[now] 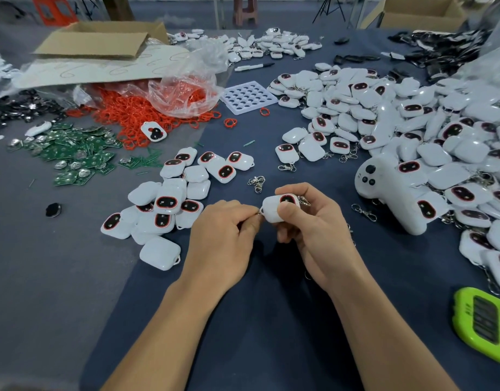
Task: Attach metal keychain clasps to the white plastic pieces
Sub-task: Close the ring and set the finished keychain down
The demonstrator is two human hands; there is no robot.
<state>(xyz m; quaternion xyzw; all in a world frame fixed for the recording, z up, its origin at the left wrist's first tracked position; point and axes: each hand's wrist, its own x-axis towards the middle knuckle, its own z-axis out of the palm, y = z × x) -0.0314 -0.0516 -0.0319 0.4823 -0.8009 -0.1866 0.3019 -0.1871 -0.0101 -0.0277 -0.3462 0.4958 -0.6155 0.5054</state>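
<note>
My right hand (308, 221) grips a white plastic piece (274, 210) with a dark oval window, held just above the dark blue tablecloth (271, 306). My left hand (223, 235) pinches a small metal clasp (260, 213) against the piece's left corner; most of the clasp is hidden by my fingers. More metal links stick out behind the piece near my right fingers (304, 200). A loose clasp (256, 182) lies just beyond my hands. A pile of white pieces without clasps (172, 193) sits to the left. A big heap of pieces with clasps (398, 131) fills the right.
A white controller-shaped casing (390, 193) lies at the right, a spare clasp (364, 212) beside it. Orange rings (147, 114) spill from a plastic bag, green circuit boards (73, 156) lie far left, a white hole tray (249, 97) sits behind, a green device (483, 323) at right.
</note>
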